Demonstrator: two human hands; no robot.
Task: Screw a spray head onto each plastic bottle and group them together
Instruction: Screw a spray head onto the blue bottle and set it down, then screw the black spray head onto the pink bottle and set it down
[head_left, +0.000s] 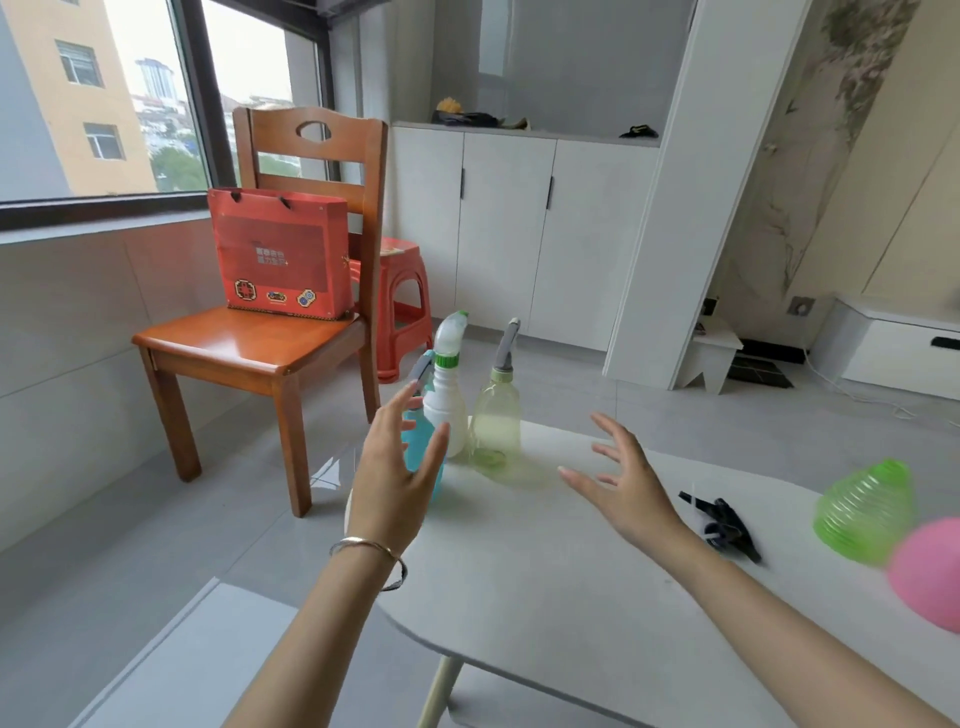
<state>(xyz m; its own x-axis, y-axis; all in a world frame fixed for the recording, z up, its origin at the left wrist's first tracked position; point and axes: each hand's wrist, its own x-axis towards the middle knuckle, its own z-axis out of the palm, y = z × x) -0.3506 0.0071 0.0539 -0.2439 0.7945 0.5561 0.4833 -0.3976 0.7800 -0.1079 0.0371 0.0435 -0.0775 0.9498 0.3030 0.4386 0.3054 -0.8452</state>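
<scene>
Our two forearms come in from six o'clock over the table (545, 613), a smooth matte off-white top with a rounded edge. On that side, left hand (397, 483), thin metal bracelet (369, 550) on the wrist, fingers spread and loose, gripping nothing. Then right hand (621, 483), same: splayed, palm turned inward, empty, hovering above the top.

Key relation: three headed bottles stand in a tight cluster at twelve o'clock of the left hand, long axes upright.
- Nearest is the blue bottle (415, 447), right behind the left fingers, translucent teal with a grey trigger head. Contact or small gap, we cannot tell.
- Just beside it at one o'clock, the white bottle (447, 410), opaque, green collar, frosted head.
- Next along, the yellow-green bottle (496, 421), clear pale plastic, grey head, apart from the right hand at its eleven o'clock.

We note the left hand is the nearer one to this group.

At three to four o'clock of the right hand, near its wrist, lies what looks like a black spray head (724, 525). It is flat on the top, hard plastic, long axis running ten to four o'clock. Past it at the table's right edge sit the green ribbed bottle (865, 512), translucent and domed, and the pink bottle (930, 571), smooth. Both are blurred, with no heads seen on them. We judge these two are what's left, so the right hand is nearer for the next pick, black head first.

Farther out at ten o'clock: a glossy wooden chair (249, 353) carrying a red paper bag (280, 254), with a red plastic stool (400, 296) behind. White flat-front cabinets (509, 223) stand at twelve.
</scene>
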